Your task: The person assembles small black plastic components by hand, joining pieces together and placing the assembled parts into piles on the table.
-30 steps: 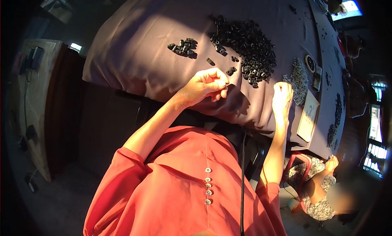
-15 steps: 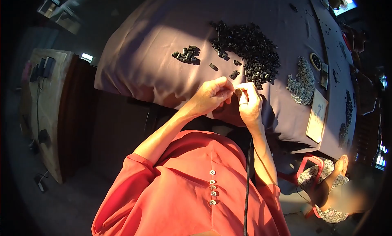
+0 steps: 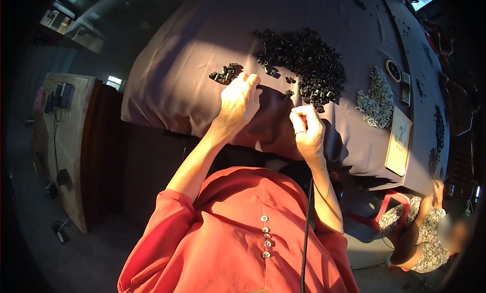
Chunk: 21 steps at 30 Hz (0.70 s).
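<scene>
My left hand is over the cloth, its fingertips beside a small group of black tubular pieces. Its fingers are bent and close together; whatever they hold is hidden. A dark loose piece shows right by those fingers. My right hand is closed in a pinch near the lower edge of a large heap of small black pieces, apart from it. What sits in that pinch, if anything, I cannot make out. Between the hands and the heap lies a loose black piece.
A mauve cloth covers the table. To the right are a pile of small grey pieces, a round dark-rimmed object and a pale flat board. Another person sits at the lower right. A wooden cabinet stands left.
My hands were together at the heap's lower edge, a small dark piece in the right fingers. The left hand has moved left and away to the small group; the right stayed nearly in place.
</scene>
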Each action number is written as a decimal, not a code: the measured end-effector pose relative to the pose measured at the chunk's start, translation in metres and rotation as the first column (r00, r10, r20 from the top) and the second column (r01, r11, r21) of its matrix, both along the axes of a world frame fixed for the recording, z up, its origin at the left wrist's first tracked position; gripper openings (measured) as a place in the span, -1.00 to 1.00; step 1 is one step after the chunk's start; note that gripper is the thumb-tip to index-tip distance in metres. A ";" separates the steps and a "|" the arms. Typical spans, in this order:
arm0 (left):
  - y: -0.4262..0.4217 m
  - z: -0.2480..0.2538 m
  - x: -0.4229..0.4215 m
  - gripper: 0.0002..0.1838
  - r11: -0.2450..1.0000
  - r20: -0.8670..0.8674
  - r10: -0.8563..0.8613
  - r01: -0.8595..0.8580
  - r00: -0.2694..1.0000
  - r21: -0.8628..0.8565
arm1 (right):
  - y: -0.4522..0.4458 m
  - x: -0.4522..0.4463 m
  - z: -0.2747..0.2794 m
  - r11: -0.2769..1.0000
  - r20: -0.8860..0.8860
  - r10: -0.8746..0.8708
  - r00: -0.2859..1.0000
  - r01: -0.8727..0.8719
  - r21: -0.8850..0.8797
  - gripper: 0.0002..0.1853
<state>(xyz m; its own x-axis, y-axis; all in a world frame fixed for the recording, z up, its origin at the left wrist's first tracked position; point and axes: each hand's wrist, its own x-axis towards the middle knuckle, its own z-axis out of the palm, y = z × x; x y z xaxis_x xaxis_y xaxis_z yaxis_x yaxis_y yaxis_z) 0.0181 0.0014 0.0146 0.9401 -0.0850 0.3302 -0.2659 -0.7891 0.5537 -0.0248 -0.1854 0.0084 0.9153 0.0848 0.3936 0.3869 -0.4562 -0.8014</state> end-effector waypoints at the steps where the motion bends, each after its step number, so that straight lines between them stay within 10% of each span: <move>1: -0.002 -0.001 0.000 -0.84 1.000 0.003 -0.014 0.014 1.000 -0.005 | 0.000 0.000 0.000 1.000 0.002 0.003 1.000 -0.003 0.008 -0.92; 21: -0.026 -0.013 0.001 -0.82 0.991 0.259 -0.099 0.118 0.961 -0.062 | 0.000 0.000 0.001 1.000 0.014 -0.011 1.000 0.011 0.000 -0.93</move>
